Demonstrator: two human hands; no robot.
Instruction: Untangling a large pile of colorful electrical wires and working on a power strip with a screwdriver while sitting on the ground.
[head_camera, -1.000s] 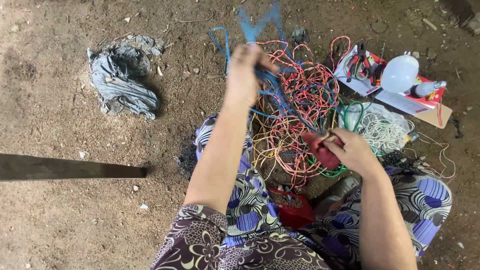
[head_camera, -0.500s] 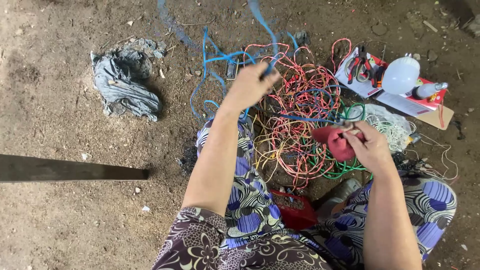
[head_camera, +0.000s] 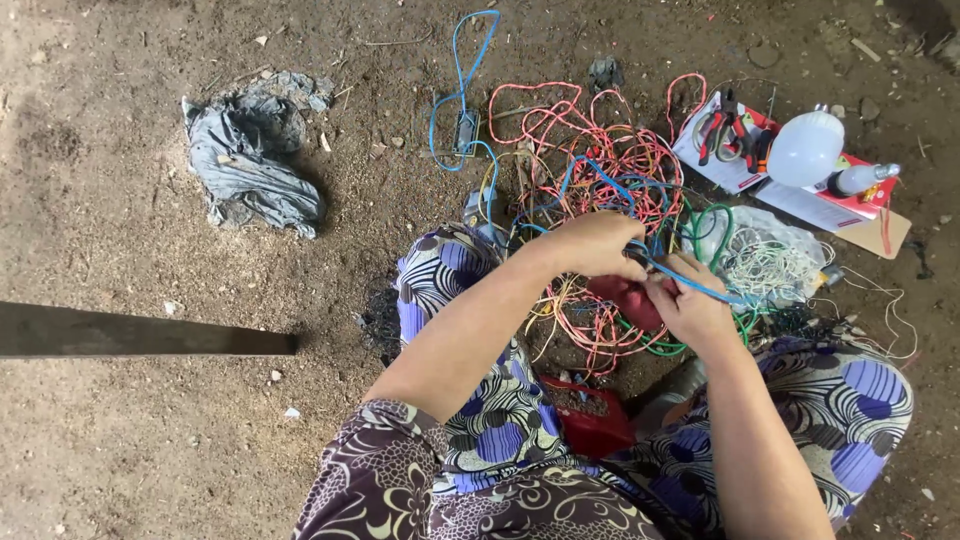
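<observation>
On the dirt floor (head_camera: 130, 440) we're mid-sort: left hand (head_camera: 597, 244) and right hand (head_camera: 690, 310) both pinch one blue wire (head_camera: 690, 284), while the wire tangle (head_camera: 600, 190) remains heaped unsorted.

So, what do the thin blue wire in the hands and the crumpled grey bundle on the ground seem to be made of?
Thin blue wire: probably plastic-coated, smooth, evenly coloured, bending in loose loops. Crumpled grey bundle: likely cloth, matte, with soft folds; it could be sheeting.
</observation>
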